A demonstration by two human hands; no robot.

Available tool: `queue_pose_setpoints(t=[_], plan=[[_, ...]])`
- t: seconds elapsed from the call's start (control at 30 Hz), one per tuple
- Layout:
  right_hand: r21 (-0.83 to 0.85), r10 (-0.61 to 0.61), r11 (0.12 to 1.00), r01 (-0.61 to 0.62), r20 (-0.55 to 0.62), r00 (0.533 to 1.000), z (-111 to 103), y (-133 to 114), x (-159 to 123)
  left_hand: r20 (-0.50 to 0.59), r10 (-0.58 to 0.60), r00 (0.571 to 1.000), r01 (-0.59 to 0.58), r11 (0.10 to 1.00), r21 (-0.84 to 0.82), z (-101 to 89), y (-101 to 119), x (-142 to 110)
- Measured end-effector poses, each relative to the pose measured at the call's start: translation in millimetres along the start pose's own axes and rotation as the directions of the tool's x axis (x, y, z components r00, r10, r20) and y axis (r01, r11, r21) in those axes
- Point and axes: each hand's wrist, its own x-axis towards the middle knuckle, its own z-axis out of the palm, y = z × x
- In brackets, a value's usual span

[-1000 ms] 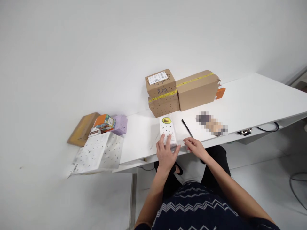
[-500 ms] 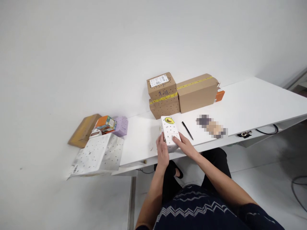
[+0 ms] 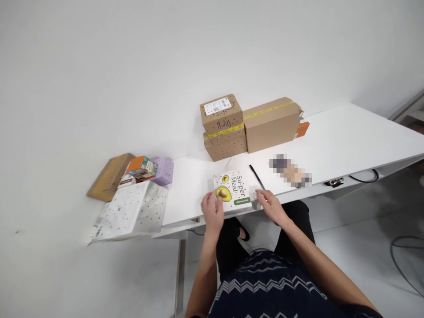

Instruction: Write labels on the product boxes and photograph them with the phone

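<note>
A white box with avocado pictures and the words "Su-per Meal" (image 3: 240, 190) lies flat near the table's front edge, its broad printed face up. My left hand (image 3: 213, 211) is at the box's near left corner, thumb over the edge and fingers loosely extended, not visibly gripping it. Just off the box's right side, my right hand (image 3: 271, 206) has its fingers stretched out, holding nothing. A black pen (image 3: 256, 176) lies right of the box, its near end close to my right fingertips; whether they touch cannot be made out.
Two stacked brown cartons (image 3: 223, 126) and a long brown carton (image 3: 273, 125) stand at the back, with an orange box (image 3: 302, 129) behind. At the left are a white dotted parcel (image 3: 130, 211), a lilac box (image 3: 164, 171), an orange carton (image 3: 142, 167) and a brown parcel (image 3: 111, 176). A blurred item (image 3: 289, 170) lies right.
The white box, earlier held in both hands with a narrow side up, now lies with its broad face up. My right hand has let go and moved right; my left has loosened at its corner.
</note>
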Motion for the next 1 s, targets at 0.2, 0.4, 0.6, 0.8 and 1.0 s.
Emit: queue_pose_setpoints(t=[0.2, 0.4, 0.6, 0.8, 1.0], plan=[[-0.022, 0.114, 0.993, -0.112, 0.184, 0.976, 4, -8, -7, 0.352, -0.438, 0.827, 0.518, 0.837, -0.175, -16.1, -31, -5], [0.001, 0.148, 0.988, -0.154, 0.254, 0.956, 21, -10, -5, 0.479, -0.449, 0.755, 0.626, 0.710, -0.321, -14.0, -29, -9], [0.236, 0.073, 0.960, -0.149, 0.302, 0.951, 13, -2, -2, 0.509, -0.350, 0.786, 0.605, 0.602, -0.521, -17.2, -20, -8], [0.272, -0.139, 0.960, 0.065, 0.262, 0.955, -2, -8, 19, 0.461, -0.052, 0.886, 0.399, 0.593, -0.699, -9.6, -27, 7], [0.030, -0.177, 0.984, 0.174, 0.162, 0.971, 8, -7, 32, 0.537, -0.051, 0.842, 0.424, 0.678, -0.601, 16.9, -37, 19]])
